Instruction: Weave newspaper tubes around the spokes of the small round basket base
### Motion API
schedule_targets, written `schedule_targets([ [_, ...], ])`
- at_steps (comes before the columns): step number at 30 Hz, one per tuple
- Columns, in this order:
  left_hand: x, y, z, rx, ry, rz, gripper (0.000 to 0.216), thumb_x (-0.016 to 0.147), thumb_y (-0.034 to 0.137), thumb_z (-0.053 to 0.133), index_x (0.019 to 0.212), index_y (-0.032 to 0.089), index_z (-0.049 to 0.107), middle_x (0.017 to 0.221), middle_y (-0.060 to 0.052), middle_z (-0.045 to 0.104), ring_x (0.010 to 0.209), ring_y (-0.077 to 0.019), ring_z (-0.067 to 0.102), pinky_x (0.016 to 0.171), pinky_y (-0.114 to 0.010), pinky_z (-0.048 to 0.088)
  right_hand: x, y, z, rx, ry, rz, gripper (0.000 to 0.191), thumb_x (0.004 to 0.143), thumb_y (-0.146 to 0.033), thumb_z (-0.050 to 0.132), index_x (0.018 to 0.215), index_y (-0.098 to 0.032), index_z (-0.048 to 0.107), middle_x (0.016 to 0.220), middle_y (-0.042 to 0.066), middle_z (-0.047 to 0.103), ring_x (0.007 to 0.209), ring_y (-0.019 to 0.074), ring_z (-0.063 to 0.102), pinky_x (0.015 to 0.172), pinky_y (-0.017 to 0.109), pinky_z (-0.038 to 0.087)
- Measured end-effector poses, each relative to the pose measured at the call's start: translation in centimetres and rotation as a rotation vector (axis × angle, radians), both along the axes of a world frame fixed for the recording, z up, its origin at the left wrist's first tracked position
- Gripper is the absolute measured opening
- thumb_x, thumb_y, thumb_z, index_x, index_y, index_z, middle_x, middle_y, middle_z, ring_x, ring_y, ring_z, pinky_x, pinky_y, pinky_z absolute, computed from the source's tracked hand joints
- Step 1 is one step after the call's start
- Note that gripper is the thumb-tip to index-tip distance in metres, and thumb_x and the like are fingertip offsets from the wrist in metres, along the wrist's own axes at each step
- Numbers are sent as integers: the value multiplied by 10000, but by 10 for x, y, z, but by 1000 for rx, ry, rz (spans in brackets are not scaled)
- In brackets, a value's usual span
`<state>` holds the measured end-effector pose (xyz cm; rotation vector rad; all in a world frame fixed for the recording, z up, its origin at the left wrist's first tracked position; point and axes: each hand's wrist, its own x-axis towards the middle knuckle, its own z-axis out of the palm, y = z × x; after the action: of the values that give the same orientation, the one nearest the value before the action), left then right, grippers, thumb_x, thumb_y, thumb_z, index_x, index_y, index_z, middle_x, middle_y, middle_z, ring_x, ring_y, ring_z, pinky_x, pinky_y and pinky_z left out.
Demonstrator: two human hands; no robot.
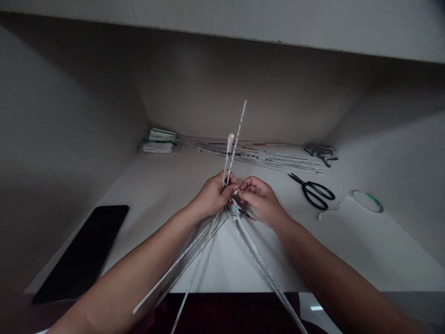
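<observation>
My left hand is closed around a bunch of thin rolled paper sticks where they cross; two stand up from my fist and tilt away. My right hand pinches the same crossing point from the right, fingertips touching the left hand's. More of the sticks fan out from the hands toward me, some to the lower left, others to the lower right, past the table's front edge.
A pile of loose paper sticks lies at the back of the white table. Black scissors, a tape roll and a dark tangled object are at right. Folded white cloths sit back left, a black phone front left.
</observation>
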<state>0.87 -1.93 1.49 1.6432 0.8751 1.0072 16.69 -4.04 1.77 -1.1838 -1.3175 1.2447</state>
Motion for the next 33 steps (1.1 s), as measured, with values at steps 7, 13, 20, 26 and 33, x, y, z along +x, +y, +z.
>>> schedule_targets([
  [7, 0, 0, -1, -29, -7, -23, 124, 861, 303, 539, 848, 193, 483, 717, 23, 532, 595, -105, 543, 527, -204, 452, -1, 2, 2, -244, 263, 57, 165, 621, -222, 677, 713, -196, 542, 559, -29, 570, 520, 109, 517, 459, 209, 323],
  [13, 0, 0, -1, -35, -17, -17, 148, 857, 323, 550, 838, 189, 490, 715, 19, 535, 593, -108, 551, 509, -205, 459, 4, 2, 3, -249, 243, 97, 203, 644, -271, 725, 747, -189, 570, 590, -20, 585, 543, 108, 530, 472, 212, 346],
  [20, 0, -1, 2, -71, -26, -32, 164, 856, 343, 554, 852, 190, 495, 705, 15, 562, 583, -117, 570, 511, -217, 469, 5, 3, 3, -200, 171, 111, 242, 650, -300, 749, 783, -176, 589, 610, -12, 591, 564, 107, 539, 482, 211, 366],
  [26, 0, -2, 3, -35, 6, -29, 168, 858, 346, 557, 844, 183, 516, 706, 10, 579, 597, -119, 576, 540, -222, 464, 4, 5, 3, -204, 160, 113, 209, 641, -277, 722, 735, -184, 561, 572, -24, 583, 512, 97, 521, 445, 201, 346],
  [33, 1, -4, 0, -17, 2, -44, 170, 843, 334, 584, 815, 171, 544, 707, 7, 581, 593, -107, 560, 555, -221, 450, 6, 6, 7, -227, 192, 120, 180, 604, -177, 662, 743, -200, 549, 512, -60, 539, 452, 84, 477, 400, 181, 310],
])
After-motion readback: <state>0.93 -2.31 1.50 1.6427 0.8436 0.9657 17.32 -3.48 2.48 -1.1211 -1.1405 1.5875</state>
